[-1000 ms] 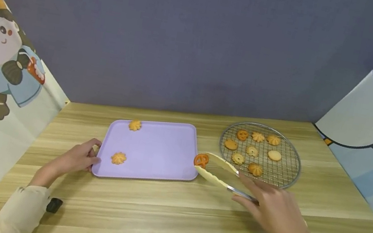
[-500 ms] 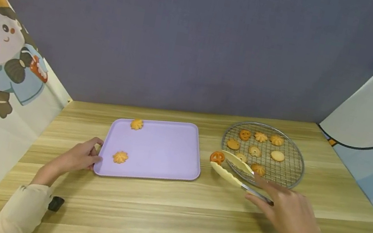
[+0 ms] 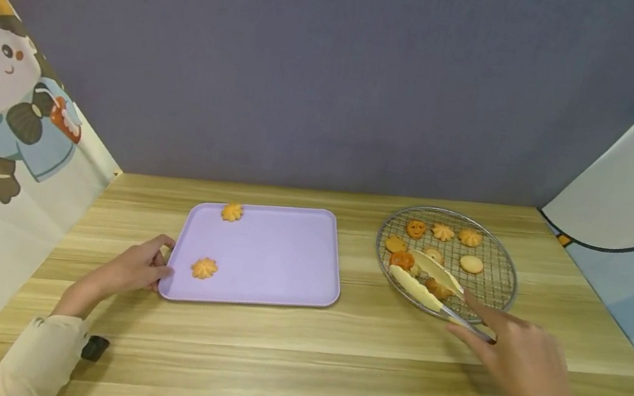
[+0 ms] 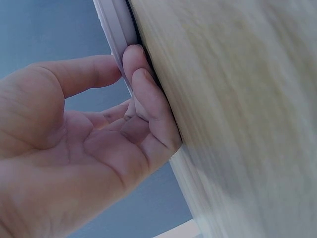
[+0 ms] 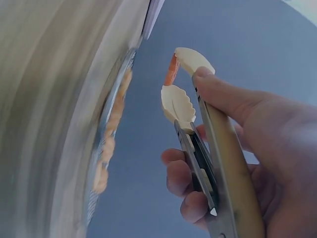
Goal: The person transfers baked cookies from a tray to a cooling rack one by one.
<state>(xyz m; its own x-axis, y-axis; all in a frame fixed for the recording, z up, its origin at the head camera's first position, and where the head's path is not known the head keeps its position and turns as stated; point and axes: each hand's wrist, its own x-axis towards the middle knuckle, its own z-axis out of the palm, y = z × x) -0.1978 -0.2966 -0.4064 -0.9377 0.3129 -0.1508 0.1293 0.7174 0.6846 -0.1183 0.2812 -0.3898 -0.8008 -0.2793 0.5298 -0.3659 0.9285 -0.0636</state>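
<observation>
At the near left corner of a purple tray (image 3: 275, 254), my left hand (image 3: 133, 268) pinches the rim, thumb above and fingers curled under, as the left wrist view shows. Two flower-shaped cookies lie on that tray, one at the back (image 3: 232, 212) and one nearer (image 3: 205, 269). My right hand (image 3: 523, 362) grips a pair of tongs (image 3: 418, 289) with cream scalloped tips. Between the tips is an orange-brown pretzel-shaped cookie (image 5: 172, 70), raised above the round wire rack (image 3: 494, 279) in the right wrist view. The tongs partly cover cookies on the rack's near left side.
On the rack lie several cookies, among them a smiley one (image 3: 415, 229), a plain oval one (image 3: 471, 264) and flower-shaped ones (image 3: 470, 237). A grey panel (image 3: 339, 74) stands behind the wooden table (image 3: 262, 365). Printed cartoon walls flank both sides.
My right hand has moved right, carrying the tongs and the pretzel-shaped cookie from beside the tray's right edge to over the rack. My left hand stays at the tray corner.
</observation>
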